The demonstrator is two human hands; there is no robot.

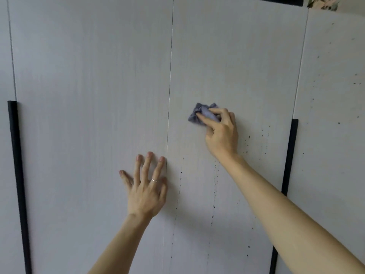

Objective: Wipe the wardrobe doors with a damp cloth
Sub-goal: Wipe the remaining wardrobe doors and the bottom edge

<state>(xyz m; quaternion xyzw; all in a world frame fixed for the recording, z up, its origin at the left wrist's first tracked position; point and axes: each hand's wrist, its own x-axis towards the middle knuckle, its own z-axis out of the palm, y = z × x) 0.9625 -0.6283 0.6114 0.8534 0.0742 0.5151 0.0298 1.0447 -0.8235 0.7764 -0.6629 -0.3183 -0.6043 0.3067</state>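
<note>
Two hands are working at the doors. We are logging the left hand (145, 190) as lying flat on the left door (88, 95), fingers straight and spread wide, holding nothing, its thumb side just beside the seam (170, 76). A ring (154, 180) is sitting on one finger. The right hand (221, 133) is resting higher, its fingers curling round a bunched blue-grey cloth (201, 113) and pressing it against the right door (237, 56), about mid-panel. Dark specks (181, 173) are trailing down this door below and to the right of the cloth. We are noting a black left handle (18, 175) at the far left and a black right handle (289, 155) along the right door's right edge.
</note>
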